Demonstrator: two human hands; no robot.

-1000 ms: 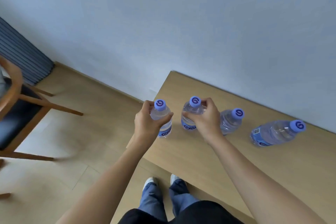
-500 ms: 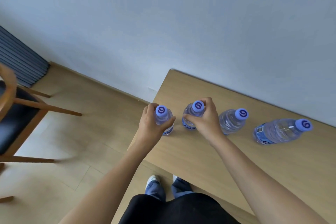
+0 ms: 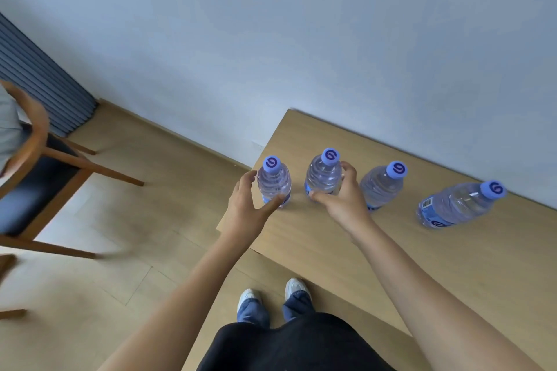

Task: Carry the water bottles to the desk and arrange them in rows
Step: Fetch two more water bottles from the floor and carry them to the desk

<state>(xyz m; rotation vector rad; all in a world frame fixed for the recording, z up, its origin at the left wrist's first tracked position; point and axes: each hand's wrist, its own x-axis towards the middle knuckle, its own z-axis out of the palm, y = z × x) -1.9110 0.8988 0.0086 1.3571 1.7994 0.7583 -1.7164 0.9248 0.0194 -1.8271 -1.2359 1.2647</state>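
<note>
Four bottles on our tabletop (image 3: pixel 346 250): left hand (image 3: pixel 245 208) loose beside first (image 3: pixel 273 182); right hand (image 3: pixel 343 197) grips second (image 3: pixel 323 175).

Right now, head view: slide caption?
Left hand and right hand setting two bottles beside two more in a row on the desk.

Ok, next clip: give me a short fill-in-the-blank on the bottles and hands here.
1. ____ water bottles stand on the desk.
2. The right hand grips the ____ bottle from the desk's left end.
3. The leftmost bottle stands between the thumb and fingers of the ____ hand.
4. Every bottle cap is ____ in colour.

Missing words: four; second; left; purple
</note>
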